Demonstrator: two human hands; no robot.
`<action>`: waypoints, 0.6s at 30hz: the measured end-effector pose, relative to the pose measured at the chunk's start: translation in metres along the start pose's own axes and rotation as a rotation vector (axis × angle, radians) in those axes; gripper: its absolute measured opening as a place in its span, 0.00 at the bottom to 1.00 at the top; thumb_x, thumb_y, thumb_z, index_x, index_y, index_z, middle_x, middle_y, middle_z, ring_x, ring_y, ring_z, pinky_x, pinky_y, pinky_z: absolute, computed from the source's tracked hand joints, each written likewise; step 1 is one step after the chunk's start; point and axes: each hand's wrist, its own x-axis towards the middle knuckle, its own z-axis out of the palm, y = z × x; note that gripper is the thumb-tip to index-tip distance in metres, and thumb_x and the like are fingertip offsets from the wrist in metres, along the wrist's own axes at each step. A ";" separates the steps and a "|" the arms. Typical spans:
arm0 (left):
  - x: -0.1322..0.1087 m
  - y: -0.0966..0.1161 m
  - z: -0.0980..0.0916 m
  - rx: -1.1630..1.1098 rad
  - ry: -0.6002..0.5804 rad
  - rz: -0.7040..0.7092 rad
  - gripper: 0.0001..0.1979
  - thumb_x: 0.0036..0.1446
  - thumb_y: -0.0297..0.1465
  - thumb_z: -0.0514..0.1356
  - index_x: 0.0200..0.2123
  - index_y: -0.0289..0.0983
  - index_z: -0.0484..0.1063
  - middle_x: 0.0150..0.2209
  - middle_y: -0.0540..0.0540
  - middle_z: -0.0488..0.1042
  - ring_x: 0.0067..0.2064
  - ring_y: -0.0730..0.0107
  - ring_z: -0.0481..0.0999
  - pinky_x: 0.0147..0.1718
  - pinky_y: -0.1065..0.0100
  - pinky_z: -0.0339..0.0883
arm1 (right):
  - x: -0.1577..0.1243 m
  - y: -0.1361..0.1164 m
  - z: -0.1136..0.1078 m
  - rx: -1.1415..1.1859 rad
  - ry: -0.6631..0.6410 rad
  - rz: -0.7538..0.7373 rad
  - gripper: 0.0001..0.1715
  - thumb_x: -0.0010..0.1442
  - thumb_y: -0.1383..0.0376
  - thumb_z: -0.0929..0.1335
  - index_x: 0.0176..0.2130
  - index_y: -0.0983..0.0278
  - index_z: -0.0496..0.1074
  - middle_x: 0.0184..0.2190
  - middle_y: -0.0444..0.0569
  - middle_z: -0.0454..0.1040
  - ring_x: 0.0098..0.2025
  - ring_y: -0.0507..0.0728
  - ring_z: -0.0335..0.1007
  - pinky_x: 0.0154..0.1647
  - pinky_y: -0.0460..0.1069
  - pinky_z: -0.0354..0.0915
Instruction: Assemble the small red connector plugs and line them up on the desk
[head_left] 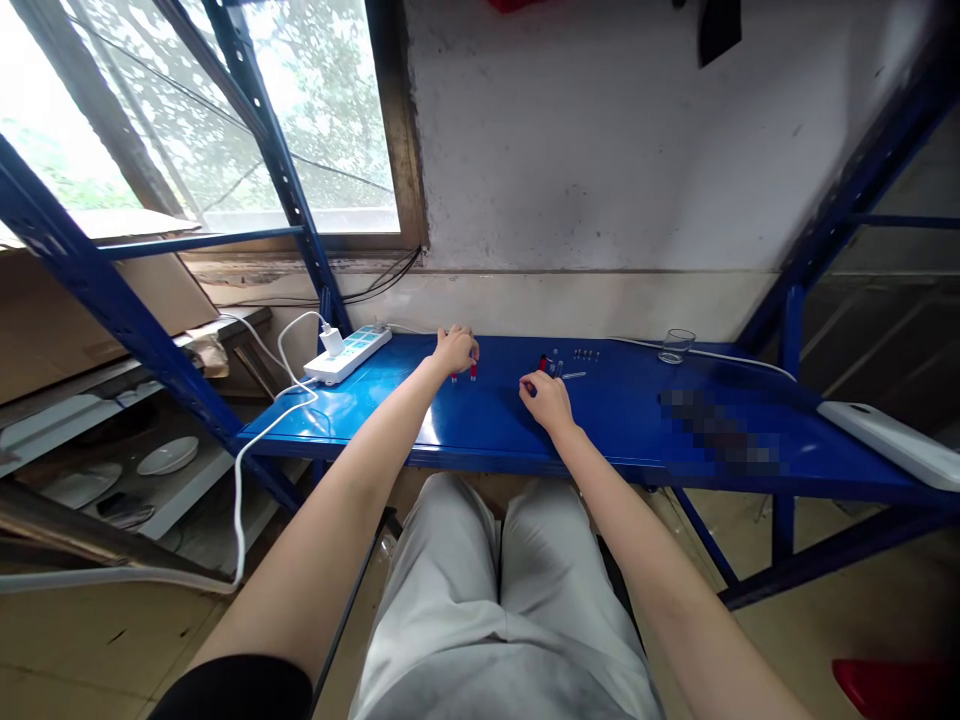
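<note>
Toward the back edge of the counter [480,430], red pieces [473,371] sit by our left hand [454,351], clear tubes [559,368] by our right hand [550,402]; fingers' grip unclear

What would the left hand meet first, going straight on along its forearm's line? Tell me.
Likely the wall behind the blue table: the left hand points that way, though depth is unclear.

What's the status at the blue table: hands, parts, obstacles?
Left hand at small red pieces, grip unclear. Right hand beside small clear pieces, grip unclear. Power strip left, glass right, both apart from the hands.
</note>
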 end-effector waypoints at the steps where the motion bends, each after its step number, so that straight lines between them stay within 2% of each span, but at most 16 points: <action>1: -0.002 -0.002 0.002 -0.005 0.002 -0.015 0.07 0.38 0.18 0.63 0.19 0.36 0.73 0.37 0.42 0.68 0.48 0.51 0.61 0.49 0.47 0.47 | 0.000 -0.001 0.000 0.009 -0.003 0.002 0.13 0.60 0.65 0.58 0.35 0.64 0.70 0.30 0.49 0.71 0.30 0.54 0.66 0.34 0.48 0.54; 6: -0.006 -0.009 0.005 -0.046 0.050 -0.056 0.07 0.39 0.18 0.63 0.18 0.35 0.72 0.38 0.42 0.67 0.49 0.50 0.61 0.50 0.46 0.46 | 0.000 -0.002 -0.002 0.010 -0.013 0.007 0.13 0.59 0.66 0.58 0.35 0.64 0.70 0.30 0.50 0.71 0.31 0.54 0.66 0.34 0.48 0.54; 13: -0.004 -0.013 0.004 0.036 0.013 -0.095 0.04 0.39 0.22 0.63 0.19 0.35 0.73 0.39 0.40 0.68 0.48 0.50 0.61 0.50 0.45 0.48 | -0.001 0.000 0.000 0.019 -0.004 0.006 0.13 0.59 0.66 0.58 0.35 0.64 0.70 0.30 0.50 0.71 0.31 0.54 0.66 0.35 0.48 0.54; 18: -0.007 -0.009 -0.005 0.151 -0.105 -0.137 0.03 0.44 0.24 0.61 0.25 0.36 0.75 0.43 0.41 0.67 0.51 0.50 0.59 0.50 0.47 0.49 | 0.000 0.000 0.001 0.029 0.017 0.007 0.12 0.59 0.66 0.59 0.34 0.64 0.70 0.29 0.48 0.71 0.30 0.53 0.66 0.34 0.48 0.54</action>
